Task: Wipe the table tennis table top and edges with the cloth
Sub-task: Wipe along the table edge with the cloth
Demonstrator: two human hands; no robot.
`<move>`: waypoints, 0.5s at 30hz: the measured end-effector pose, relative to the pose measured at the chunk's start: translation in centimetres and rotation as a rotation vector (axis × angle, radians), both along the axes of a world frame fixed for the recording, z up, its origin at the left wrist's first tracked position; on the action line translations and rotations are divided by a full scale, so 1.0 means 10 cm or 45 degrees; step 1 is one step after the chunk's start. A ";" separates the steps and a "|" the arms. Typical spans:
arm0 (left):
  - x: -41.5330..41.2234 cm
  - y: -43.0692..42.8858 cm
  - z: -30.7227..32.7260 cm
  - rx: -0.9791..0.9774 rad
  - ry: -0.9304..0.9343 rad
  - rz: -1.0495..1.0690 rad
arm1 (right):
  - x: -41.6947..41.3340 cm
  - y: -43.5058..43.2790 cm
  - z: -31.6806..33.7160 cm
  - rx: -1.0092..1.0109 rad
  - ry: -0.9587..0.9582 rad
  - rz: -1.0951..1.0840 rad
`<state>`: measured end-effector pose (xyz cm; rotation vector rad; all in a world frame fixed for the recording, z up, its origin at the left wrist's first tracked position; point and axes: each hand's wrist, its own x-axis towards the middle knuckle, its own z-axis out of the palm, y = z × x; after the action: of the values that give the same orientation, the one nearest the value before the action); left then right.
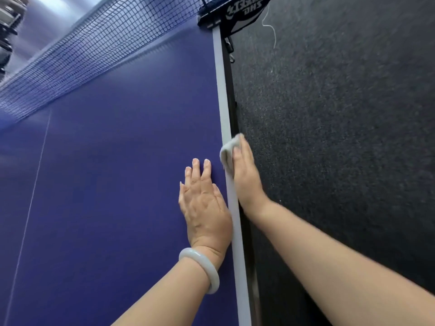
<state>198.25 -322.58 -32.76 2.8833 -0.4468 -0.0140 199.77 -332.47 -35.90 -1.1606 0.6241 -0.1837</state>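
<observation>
We count one table tennis table point(117, 172), one net point(94, 48), one cloth point(229, 149) and two hands. Our left hand point(204, 208), wearing one pale bangle point(202, 267), lies flat with straight fingers on the blue top, beside the white edge line point(223, 102). Our right hand point(244, 170) grips the cloth against the table's side edge. White letters on the black net clamp point(237, 12), upside down, read DHS.

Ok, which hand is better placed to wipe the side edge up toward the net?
Right. The right hand grips the cloth on the white edge; the left hand lies flat, empty, on the blue top.
</observation>
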 end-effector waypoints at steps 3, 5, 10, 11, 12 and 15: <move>-0.02 -0.02 0.00 0.054 0.005 0.005 | 0.26 -0.14 -0.07 -0.024 0.020 -0.007; -0.04 -0.03 0.00 0.072 0.014 0.004 | 0.11 -0.05 -0.09 -0.047 0.041 0.020; -0.04 -0.06 0.00 0.089 0.020 0.037 | -0.47 0.31 -0.06 -0.038 0.141 0.055; -0.04 -0.06 0.01 0.087 0.012 0.041 | -0.46 0.31 -0.05 -0.042 0.155 0.069; -0.04 -0.06 0.01 0.088 0.010 0.044 | -0.38 0.26 -0.03 -0.049 0.168 0.083; -0.04 -0.05 0.02 0.124 0.049 0.062 | 0.17 -0.09 0.00 -0.098 0.210 0.098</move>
<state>197.86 -323.12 -32.58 2.9828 -0.3790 -0.0848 201.49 -333.34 -35.91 -1.2809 0.7212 -0.0471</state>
